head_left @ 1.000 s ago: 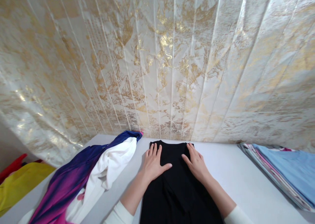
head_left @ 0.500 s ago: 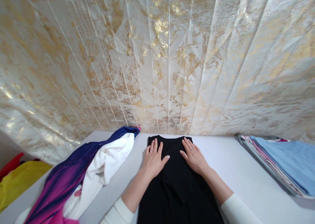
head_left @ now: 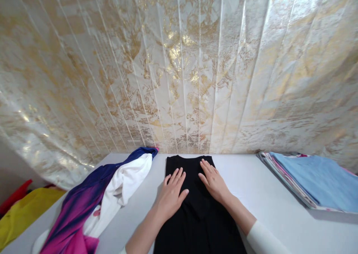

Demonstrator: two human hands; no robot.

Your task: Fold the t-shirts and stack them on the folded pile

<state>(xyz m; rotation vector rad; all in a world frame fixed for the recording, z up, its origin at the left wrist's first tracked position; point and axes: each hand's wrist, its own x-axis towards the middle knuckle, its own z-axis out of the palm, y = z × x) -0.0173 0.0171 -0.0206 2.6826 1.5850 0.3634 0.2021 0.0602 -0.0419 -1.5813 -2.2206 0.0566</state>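
Observation:
A black garment (head_left: pixel 200 224) lies spread lengthwise on the white table, its curved neckline at the far end. It looks like a top, with its sides narrow and straight; the near end runs out of view. My left hand (head_left: pixel 172 194) rests flat on its left side, fingers spread and pointing away from me. Over on the right side, my right hand (head_left: pixel 214 181) lies flat too, fingertips near the shoulder edge. Neither hand grips the cloth. Faint creases show in the fabric between my wrists.
Left of the black garment lie a crumpled white garment (head_left: pixel 128 183) and a purple-and-navy one (head_left: pixel 84 202). A yellow cloth (head_left: pixel 30 209) and a red cloth (head_left: pixel 16 198) sit beyond the table's left edge. Folded clothes, light blue on top (head_left: pixel 316 179), are stacked right. A gold-patterned curtain (head_left: pixel 190 79) hangs behind.
My left hand has slid down the garment toward me, and my right hand slightly so. The creases in the cloth look flatter. The camera view has shifted a little.

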